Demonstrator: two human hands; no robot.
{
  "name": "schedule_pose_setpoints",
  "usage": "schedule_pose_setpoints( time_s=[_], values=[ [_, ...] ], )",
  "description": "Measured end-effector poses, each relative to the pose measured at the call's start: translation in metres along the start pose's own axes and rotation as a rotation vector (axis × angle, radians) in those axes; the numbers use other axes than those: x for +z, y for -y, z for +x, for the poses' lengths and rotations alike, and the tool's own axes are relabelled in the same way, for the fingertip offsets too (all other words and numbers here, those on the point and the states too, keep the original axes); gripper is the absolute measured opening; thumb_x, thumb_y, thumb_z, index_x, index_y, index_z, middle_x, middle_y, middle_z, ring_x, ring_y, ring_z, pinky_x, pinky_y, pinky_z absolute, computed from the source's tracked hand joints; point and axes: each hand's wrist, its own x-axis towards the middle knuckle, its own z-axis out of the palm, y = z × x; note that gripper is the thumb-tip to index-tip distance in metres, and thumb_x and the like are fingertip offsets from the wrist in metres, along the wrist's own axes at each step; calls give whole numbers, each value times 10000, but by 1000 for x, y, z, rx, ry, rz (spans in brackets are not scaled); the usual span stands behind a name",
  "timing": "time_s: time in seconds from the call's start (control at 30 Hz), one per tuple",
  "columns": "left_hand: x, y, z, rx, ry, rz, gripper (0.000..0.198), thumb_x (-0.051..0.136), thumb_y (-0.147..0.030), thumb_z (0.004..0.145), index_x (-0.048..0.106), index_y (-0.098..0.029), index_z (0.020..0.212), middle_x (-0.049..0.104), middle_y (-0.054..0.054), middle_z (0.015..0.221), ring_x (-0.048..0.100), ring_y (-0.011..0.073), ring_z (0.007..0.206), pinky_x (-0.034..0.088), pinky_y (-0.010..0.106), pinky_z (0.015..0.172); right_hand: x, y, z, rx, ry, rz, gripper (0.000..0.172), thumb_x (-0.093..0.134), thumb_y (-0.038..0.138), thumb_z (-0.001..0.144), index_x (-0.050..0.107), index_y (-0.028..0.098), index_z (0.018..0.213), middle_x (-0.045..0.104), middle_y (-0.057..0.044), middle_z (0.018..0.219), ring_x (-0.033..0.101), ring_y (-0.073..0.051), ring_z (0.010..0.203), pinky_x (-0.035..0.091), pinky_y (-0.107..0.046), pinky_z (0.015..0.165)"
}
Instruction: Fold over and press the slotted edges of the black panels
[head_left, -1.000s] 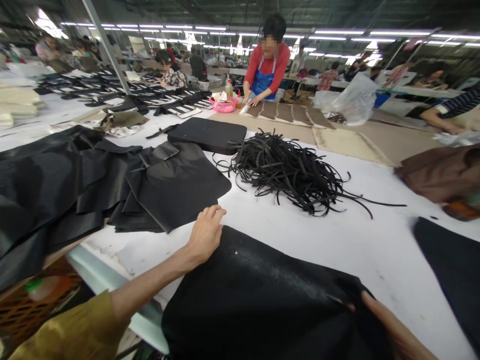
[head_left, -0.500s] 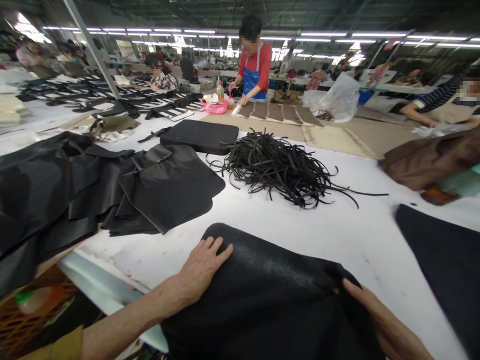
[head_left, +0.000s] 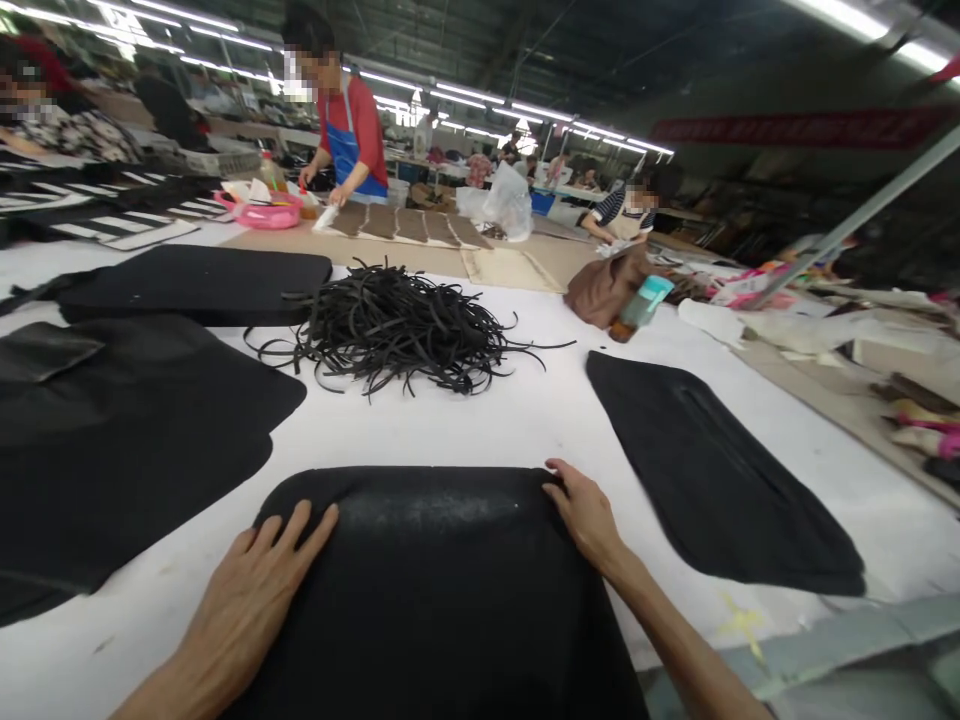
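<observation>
A black sheet of fabric or leather-like material [head_left: 442, 600] with rounded upper corners lies before me, a pale dusty smear near its top edge. My left hand [head_left: 259, 580] rests open on its left side, fingers spread over the upper left corner. At the upper right corner my right hand [head_left: 589, 510] holds the edge, thumb on top and a finger at the rim. Farther back lies a heap of thin black strips [head_left: 409, 325]. To the right is a separate black panel [head_left: 720, 470] with a long slot-like mark.
Black sheets [head_left: 135, 430] lie on the left, with a stack of black pieces [head_left: 195, 280] behind. A pink basin [head_left: 262, 212] stands near a co-worker in a blue apron [head_left: 345, 150]. A teal-lidded bottle [head_left: 641, 305] lies by brown cloth [head_left: 604, 285] on the white table [head_left: 525, 410].
My view has swung right, bringing the right-hand panel fully into sight. The sheet now lies squarer and flatter before me, and my right hand has come up to its far right corner.
</observation>
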Motion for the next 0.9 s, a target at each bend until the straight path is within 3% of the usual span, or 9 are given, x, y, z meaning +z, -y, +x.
schedule_pose_setpoints(
  time_s=[0.1, 0.2, 0.4, 0.57, 0.73, 0.9],
  values=[
    [0, 0, 0, 8, 16, 19, 688, 208, 71, 746, 375, -279, 1314, 493, 114, 1279, 537, 246, 953, 399, 396, 809, -1, -1, -5, -13, -123, -246, 309, 351, 150, 837, 545, 146, 1077, 571, -140, 1029, 491, -283, 1004, 333, -422, 885],
    [-1, 0, -1, 12, 32, 17, 680, 203, 71, 749, 379, -272, 1310, 499, 120, 1272, 544, 242, 939, 409, 392, 803, -3, 10, -15, -57, -224, -424, 287, 308, 150, 861, 549, 158, 1015, 566, -130, 994, 506, -253, 935, 368, -358, 802],
    [0, 6, -5, -11, 43, 31, 696, 207, 73, 746, 344, -307, 1313, 505, 123, 1259, 546, 255, 972, 418, 396, 812, 11, 16, -33, 8, 29, -143, 192, 332, 234, 847, 504, 214, 766, 565, -6, 711, 524, -156, 662, 371, -254, 612],
    [5, 12, -4, -35, 52, 5, 753, 214, 84, 715, 268, -349, 1329, 488, 123, 1273, 535, 259, 1016, 425, 378, 807, 12, 15, -29, 79, 71, -234, 180, 369, 303, 865, 481, 218, 752, 589, -10, 722, 552, -158, 682, 364, -257, 616],
    [2, 9, -3, -46, 91, 2, 751, 222, 84, 710, 282, -339, 1328, 477, 122, 1288, 534, 260, 1025, 424, 388, 817, 14, 37, -19, 166, 126, -500, 331, 383, 496, 867, 519, 201, 800, 634, -72, 806, 608, -247, 752, 380, -317, 615],
    [1, 12, -5, -52, 93, -43, 757, 260, 71, 695, 295, -354, 1321, 476, 107, 1293, 531, 266, 1033, 416, 420, 840, 20, 43, -13, 201, 138, -577, 323, 434, 485, 855, 525, 177, 887, 637, -108, 917, 614, -294, 842, 405, -358, 663]
  ],
)
